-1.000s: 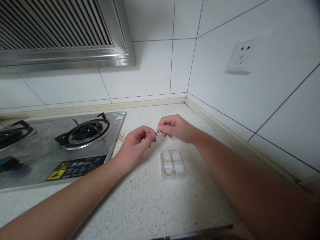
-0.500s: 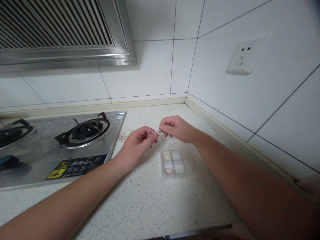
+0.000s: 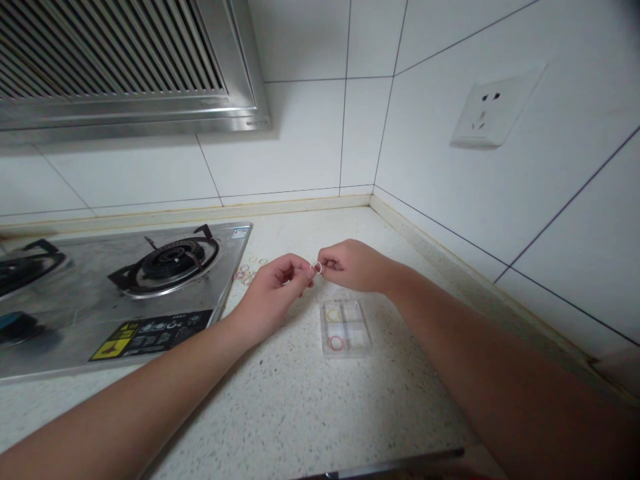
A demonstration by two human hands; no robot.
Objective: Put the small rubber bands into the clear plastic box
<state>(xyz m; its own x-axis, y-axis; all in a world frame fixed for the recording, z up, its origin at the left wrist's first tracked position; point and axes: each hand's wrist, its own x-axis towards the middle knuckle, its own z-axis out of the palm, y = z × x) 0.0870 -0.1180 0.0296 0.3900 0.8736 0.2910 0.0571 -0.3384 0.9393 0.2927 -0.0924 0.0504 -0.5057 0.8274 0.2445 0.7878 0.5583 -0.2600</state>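
Note:
My left hand (image 3: 273, 288) and my right hand (image 3: 353, 265) meet above the speckled countertop (image 3: 300, 400), fingers curled in pinches. Between their fingertips sits a small pale ring (image 3: 317, 268), held by both. Just below and in front of the hands lies a small clear plastic box (image 3: 346, 328) with compartments; one holds a red ring (image 3: 337, 343), another a yellowish ring (image 3: 333, 315). Several loose small rings (image 3: 246, 272) lie on the counter to the left of my left hand, by the stove's edge.
A steel gas stove (image 3: 115, 293) with a burner (image 3: 173, 257) fills the left. A range hood (image 3: 125, 67) hangs above it. White tiled walls form a corner behind; a wall socket (image 3: 493, 110) is on the right wall. A dark edge (image 3: 390, 463) crosses the bottom.
My right hand has dropped slightly and closed in on the left, so the fingertips now meet at the ring. My left hand has barely moved.

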